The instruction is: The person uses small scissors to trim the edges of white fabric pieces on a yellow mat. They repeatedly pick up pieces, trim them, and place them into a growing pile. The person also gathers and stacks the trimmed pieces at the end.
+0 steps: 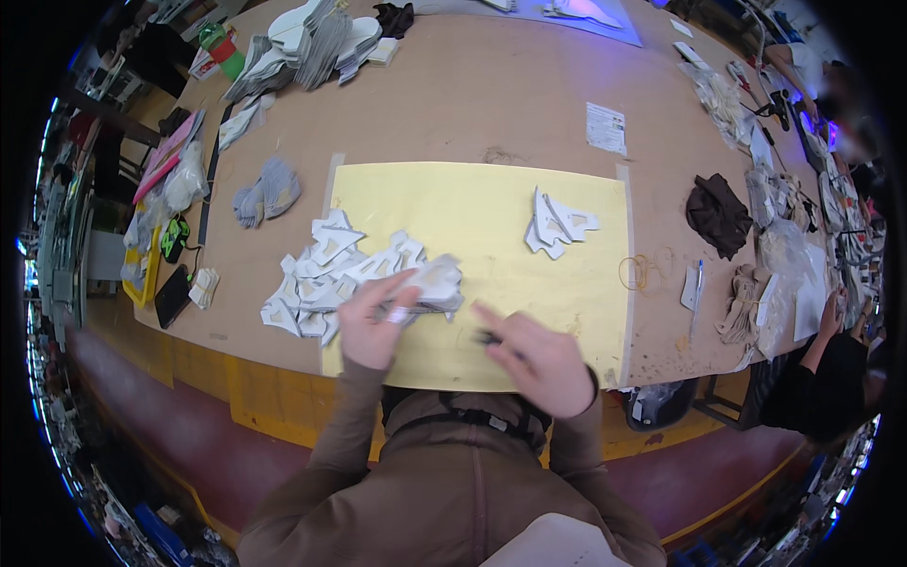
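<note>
My left hand point(370, 323) is closed on a small stack of white cut-out pieces point(440, 281), held above the yellow sheet with its fingers curled over the near side. Against that hand lies a loose, overlapping pile of similar white pieces point(307, 283), some with openings cut in them. A short way to the right is my right hand point(546, 367), blurred by motion, with a small dark object point(487, 337) between its fingers; its kind cannot be made out. Farther off, a few more white pieces point(559, 225) lie on the yellow sheet point(472, 213).
The sheet is taped to a brown-covered table point(453, 113). Grey gloves point(267, 192) lie left, a dark cloth point(718, 215) and a pen point(699, 276) right. Stacked grey-white pieces point(307, 42) and a green bottle point(221, 47) stand far left. Another person point(817, 378) is at the right.
</note>
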Tool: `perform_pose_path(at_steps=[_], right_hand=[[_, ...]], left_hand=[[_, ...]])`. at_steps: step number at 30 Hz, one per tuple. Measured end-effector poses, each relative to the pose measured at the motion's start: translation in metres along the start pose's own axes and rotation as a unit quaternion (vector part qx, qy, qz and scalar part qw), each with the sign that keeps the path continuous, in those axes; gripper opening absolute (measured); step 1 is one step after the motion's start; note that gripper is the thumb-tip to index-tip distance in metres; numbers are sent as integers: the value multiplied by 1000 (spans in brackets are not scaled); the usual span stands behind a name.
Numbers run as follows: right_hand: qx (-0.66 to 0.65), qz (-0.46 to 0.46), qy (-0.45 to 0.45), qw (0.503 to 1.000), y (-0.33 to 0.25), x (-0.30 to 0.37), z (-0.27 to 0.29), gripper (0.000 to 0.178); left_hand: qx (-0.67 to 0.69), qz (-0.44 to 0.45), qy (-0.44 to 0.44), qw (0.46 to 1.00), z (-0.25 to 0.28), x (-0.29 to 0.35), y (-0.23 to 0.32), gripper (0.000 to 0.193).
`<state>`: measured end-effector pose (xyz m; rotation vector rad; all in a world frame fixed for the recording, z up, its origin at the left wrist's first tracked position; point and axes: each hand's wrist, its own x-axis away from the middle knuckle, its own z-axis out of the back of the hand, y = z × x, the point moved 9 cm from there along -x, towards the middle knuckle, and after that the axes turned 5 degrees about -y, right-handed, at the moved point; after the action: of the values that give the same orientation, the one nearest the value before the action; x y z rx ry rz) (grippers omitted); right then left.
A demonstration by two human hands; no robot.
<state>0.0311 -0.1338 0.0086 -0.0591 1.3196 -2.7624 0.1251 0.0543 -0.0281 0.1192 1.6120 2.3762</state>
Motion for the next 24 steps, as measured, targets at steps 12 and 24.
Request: perform_pose_path(at_steps=[12, 24], right_hand=[[140, -233, 233, 934, 144, -27, 57, 42], [-130, -120, 263, 948, 141, -28, 53, 17]], left_hand=[[-73, -11, 124, 990, 67, -6, -4, 20], [11, -116, -143, 983, -49, -2, 55, 21]])
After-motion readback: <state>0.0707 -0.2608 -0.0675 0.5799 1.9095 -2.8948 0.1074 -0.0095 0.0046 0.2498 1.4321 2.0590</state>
